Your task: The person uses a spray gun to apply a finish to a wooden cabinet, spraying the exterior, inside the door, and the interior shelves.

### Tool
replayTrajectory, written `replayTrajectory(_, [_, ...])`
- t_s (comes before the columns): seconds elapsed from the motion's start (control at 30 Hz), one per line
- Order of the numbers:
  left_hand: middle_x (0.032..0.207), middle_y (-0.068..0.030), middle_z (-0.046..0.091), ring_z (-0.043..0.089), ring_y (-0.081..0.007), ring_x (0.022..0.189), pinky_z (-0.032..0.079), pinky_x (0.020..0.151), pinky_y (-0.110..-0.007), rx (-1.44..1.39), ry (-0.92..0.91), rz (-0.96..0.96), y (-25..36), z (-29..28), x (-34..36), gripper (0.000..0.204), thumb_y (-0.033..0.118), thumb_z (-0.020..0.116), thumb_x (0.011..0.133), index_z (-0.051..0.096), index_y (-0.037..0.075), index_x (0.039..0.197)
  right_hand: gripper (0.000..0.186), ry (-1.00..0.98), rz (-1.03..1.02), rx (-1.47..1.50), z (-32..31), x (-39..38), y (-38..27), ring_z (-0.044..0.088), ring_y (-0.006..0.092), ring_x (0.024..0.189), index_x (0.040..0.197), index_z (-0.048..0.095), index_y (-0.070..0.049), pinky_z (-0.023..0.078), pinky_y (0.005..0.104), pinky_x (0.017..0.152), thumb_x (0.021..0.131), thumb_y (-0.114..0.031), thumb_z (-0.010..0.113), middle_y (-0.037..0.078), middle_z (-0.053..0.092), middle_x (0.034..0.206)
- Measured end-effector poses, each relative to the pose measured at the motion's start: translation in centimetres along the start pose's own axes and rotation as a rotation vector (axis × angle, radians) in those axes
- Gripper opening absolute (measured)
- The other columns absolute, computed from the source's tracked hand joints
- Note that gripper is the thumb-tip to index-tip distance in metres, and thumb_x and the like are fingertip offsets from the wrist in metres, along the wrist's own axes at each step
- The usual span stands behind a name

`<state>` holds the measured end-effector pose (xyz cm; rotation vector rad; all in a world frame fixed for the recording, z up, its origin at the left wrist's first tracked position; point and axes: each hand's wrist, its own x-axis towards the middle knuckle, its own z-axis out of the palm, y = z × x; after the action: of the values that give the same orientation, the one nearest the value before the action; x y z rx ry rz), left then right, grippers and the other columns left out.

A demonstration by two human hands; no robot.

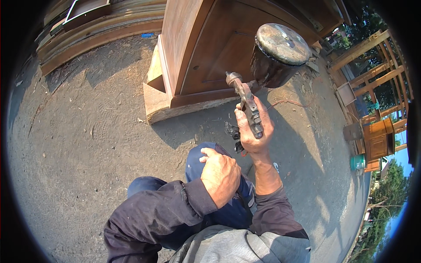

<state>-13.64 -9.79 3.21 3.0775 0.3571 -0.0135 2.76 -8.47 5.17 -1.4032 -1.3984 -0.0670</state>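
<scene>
My right hand (256, 127) is closed around the handle of a worn metal spray gun (247, 103). A large dark paint cup (274, 68) with a stained round lid (283, 41) is fixed to the gun's right side. The nozzle points toward the lower panel of a brown wooden cabinet (219, 48), with a faint haze in front of it. My left hand (221, 175) rests by my raised knee, its fingers curled; part of them is hidden, and nothing shows in it.
Under the cabinet lies a rough timber block (162, 105). A thin reddish hose (289, 103) trails on the ground beyond my right hand. Stacked planks (101, 37) lie at the far left. Toward the right are a wooden frame (372, 65), a small orange-brown cabinet (379, 139) and a green bucket (357, 162).
</scene>
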Motion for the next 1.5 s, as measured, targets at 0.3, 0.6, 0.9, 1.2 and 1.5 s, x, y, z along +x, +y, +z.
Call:
replayTrajectory(0.3, [0.076, -0.0292, 0.07, 0.069, -0.0493, 0.072, 0.051, 0.073, -0.069, -0.008, -0.072, 0.048, -0.3, -0.8, 0.2, 0.024, 0.024, 0.069, 0.076, 0.077, 0.001, 0.077, 0.048, 0.199, -0.095, 0.168, -1.7, 3.0, -4.3, 0.071, 0.0182, 0.085, 0.139, 0.051, 0.009, 0.058, 0.0281, 0.068, 0.096, -0.003, 0.067, 0.021, 0.071, 0.116])
replayTrajectory(0.6, [0.077, -0.01, 0.072, 0.071, -0.0271, 0.07, 0.053, 0.078, -0.059, -0.082, -0.139, 0.121, -0.5, -3.1, -0.6, 0.018, 0.021, 0.068, 0.085, 0.077, 0.006, 0.085, 0.049, 0.209, -0.179, 0.029, -1.9, 2.8, -7.3, 0.065, 0.0139, 0.075, 0.14, 0.048, 0.012, 0.053, 0.0243, 0.055, 0.099, -0.008, 0.065, 0.024, 0.069, 0.118])
replayTrajectory(0.9, [0.069, -0.0219, 0.069, 0.066, -0.0443, 0.064, 0.05, 0.07, -0.069, -0.048, 0.014, 0.118, 0.2, 0.3, -1.1, 0.021, 0.026, 0.07, 0.078, 0.077, 0.006, 0.074, 0.053, 0.167, -0.156, 0.039, 0.4, 0.9, -3.6, 0.076, 0.0225, 0.096, 0.138, 0.053, 0.008, 0.063, 0.0348, 0.082, 0.089, 0.005, 0.074, 0.019, 0.073, 0.11])
replayTrajectory(1.2, [0.071, -0.0205, 0.07, 0.07, -0.0425, 0.066, 0.052, 0.074, -0.067, -0.171, -0.128, 0.11, -0.6, -2.7, -1.3, 0.023, 0.024, 0.067, 0.082, 0.078, 0.005, 0.083, 0.055, -0.015, -0.044, -0.09, 1.2, -2.7, -1.6, 0.076, 0.0256, 0.093, 0.136, 0.055, 0.008, 0.062, 0.0352, 0.08, 0.086, 0.004, 0.076, 0.021, 0.072, 0.112])
replayTrajectory(1.5, [0.067, -0.0098, 0.068, 0.067, -0.0277, 0.063, 0.052, 0.072, -0.058, -0.076, -0.108, 0.064, -0.6, -3.2, -2.0, 0.018, 0.024, 0.07, 0.082, 0.077, 0.007, 0.078, 0.045, -0.088, 0.058, -0.104, 2.4, -5.8, 0.8, 0.074, 0.0203, 0.092, 0.134, 0.059, 0.006, 0.06, 0.0337, 0.079, 0.092, -0.001, 0.071, 0.015, 0.074, 0.103])
